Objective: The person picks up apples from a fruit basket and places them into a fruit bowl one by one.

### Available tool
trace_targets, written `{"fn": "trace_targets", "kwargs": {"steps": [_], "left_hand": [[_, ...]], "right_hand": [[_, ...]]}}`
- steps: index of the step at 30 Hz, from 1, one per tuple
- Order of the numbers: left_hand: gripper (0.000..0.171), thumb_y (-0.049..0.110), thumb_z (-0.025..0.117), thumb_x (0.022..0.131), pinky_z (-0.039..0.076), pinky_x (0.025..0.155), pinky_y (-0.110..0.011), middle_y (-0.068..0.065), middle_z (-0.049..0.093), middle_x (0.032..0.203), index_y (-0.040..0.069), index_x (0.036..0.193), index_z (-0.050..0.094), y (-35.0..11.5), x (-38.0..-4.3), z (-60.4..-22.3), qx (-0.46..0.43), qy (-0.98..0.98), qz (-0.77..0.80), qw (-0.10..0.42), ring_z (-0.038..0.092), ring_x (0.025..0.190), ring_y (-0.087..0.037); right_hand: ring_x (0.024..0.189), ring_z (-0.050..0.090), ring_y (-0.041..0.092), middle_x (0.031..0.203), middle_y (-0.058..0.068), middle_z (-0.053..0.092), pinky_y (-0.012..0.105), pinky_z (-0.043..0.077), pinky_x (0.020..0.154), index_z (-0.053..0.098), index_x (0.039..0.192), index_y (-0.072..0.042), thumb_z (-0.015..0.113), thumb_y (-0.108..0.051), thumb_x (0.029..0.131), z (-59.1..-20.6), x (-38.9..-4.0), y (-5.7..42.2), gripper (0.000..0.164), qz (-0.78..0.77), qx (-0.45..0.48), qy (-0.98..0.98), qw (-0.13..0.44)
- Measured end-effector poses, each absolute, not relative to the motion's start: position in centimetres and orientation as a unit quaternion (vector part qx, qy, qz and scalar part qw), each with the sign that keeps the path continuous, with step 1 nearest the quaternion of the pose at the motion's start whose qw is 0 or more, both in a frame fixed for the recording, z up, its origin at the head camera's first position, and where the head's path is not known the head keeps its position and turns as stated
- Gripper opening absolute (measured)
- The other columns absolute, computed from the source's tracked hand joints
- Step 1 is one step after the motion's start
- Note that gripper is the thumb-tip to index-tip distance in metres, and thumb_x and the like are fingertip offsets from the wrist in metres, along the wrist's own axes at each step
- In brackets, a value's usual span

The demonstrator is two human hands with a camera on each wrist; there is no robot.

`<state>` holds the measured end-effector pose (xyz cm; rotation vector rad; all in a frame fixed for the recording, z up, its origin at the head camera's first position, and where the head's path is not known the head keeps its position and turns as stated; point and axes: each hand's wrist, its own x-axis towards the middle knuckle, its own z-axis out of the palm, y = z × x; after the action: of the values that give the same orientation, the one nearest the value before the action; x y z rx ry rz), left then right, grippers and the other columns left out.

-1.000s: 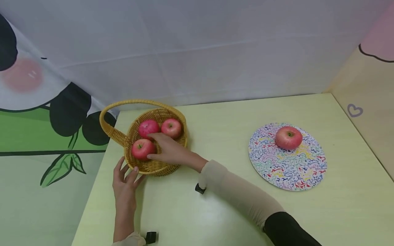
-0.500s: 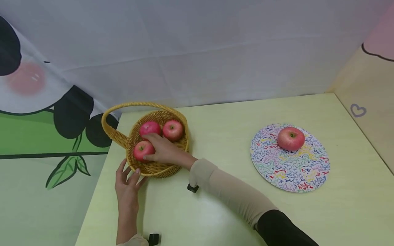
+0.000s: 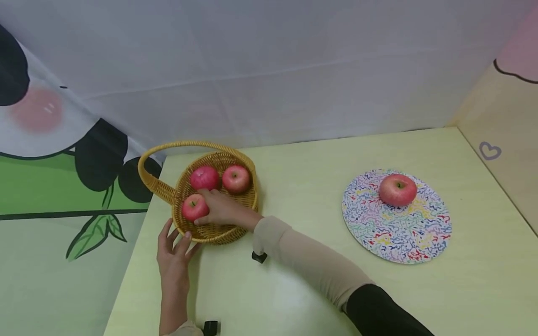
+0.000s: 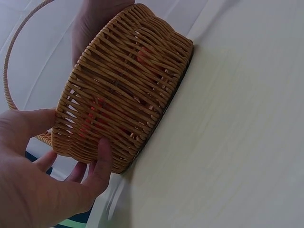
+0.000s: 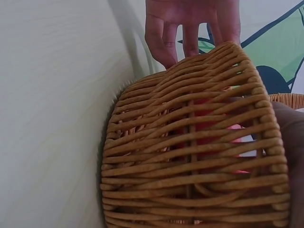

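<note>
In the head view a wicker basket (image 3: pixel 222 235) with an arched handle (image 3: pixel 189 143) stands at the table's left. My right hand (image 3: pixel 222 209) reaches inside and grips a red apple (image 3: pixel 194 208) between thumb and fingers. Behind it lie another apple (image 3: pixel 236 179) and a deeper pink round fruit (image 3: pixel 204 178). My left hand (image 3: pixel 173 259) holds the basket's near left side, with one finger at the rim and others against the wall. The left wrist view shows those fingers (image 4: pixel 102 164) on the weave. From the right wrist, the basket wall (image 5: pixel 190 156) largely hides the grip.
On the right of the pale table (image 3: pixel 302 186) lies a round multicoloured mat (image 3: pixel 391 233) with one apple (image 3: pixel 397 190) on it. A white cloth wall (image 3: pixel 273 70) rises behind the table. A printed panel (image 3: pixel 33 182) is on the left.
My right hand has moved slightly left and closed around the near apple in the basket. The left hand stays at the basket's side. The view has shifted slightly.
</note>
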<state>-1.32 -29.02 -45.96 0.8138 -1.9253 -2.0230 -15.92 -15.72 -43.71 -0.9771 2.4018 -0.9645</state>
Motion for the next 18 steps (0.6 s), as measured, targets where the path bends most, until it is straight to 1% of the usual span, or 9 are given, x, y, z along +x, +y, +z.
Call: {"fn": "trace_targets", "kwargs": {"steps": [2,11,15,18], "left_hand": [[0.069,0.023,0.068,0.103,0.063,0.085,-0.024,-0.002,0.040,0.156,0.036,0.161,0.034,-29.01,-1.24,-46.06,0.281,-0.657,-0.690,0.115,0.055,0.132,-0.022],[0.068,0.023,0.068,0.102,0.063,0.085,-0.024,-0.002,0.042,0.153,0.036,0.161,0.034,-28.98,-1.26,-46.17,0.273,-0.660,-0.690,0.119,0.056,0.131,-0.022],[0.068,0.024,0.068,0.102,0.063,0.086,-0.025,-0.001,0.042,0.154,0.036,0.160,0.034,-28.99,-1.30,-46.04,0.272,-0.662,-0.689,0.118,0.056,0.131,-0.021],[0.068,0.023,0.067,0.103,0.063,0.086,-0.025,-0.002,0.041,0.154,0.036,0.160,0.034,-29.00,-1.35,-45.99,0.272,-0.663,-0.687,0.118,0.056,0.132,-0.022]], "right_hand": [[0.139,0.053,0.017,0.147,0.004,0.057,0.036,0.049,0.115,0.039,0.157,-0.017,0.078,-0.045,0.093,-43.88,-15.89,-15.85,0.080,-0.342,-0.343,0.854,0.191],[0.137,0.053,0.016,0.146,0.002,0.058,0.034,0.050,0.112,0.038,0.158,-0.018,0.078,-0.045,0.093,-43.80,-15.84,-16.08,0.080,-0.336,-0.343,0.856,0.189],[0.139,0.052,0.017,0.148,0.000,0.059,0.036,0.048,0.115,0.036,0.160,-0.017,0.077,-0.045,0.094,-43.76,-15.98,-16.24,0.083,-0.335,-0.345,0.856,0.188],[0.143,0.051,0.018,0.151,-0.001,0.057,0.039,0.044,0.120,0.034,0.162,-0.017,0.077,-0.044,0.094,-43.84,-16.12,-16.36,0.084,-0.334,-0.353,0.855,0.182]]}}
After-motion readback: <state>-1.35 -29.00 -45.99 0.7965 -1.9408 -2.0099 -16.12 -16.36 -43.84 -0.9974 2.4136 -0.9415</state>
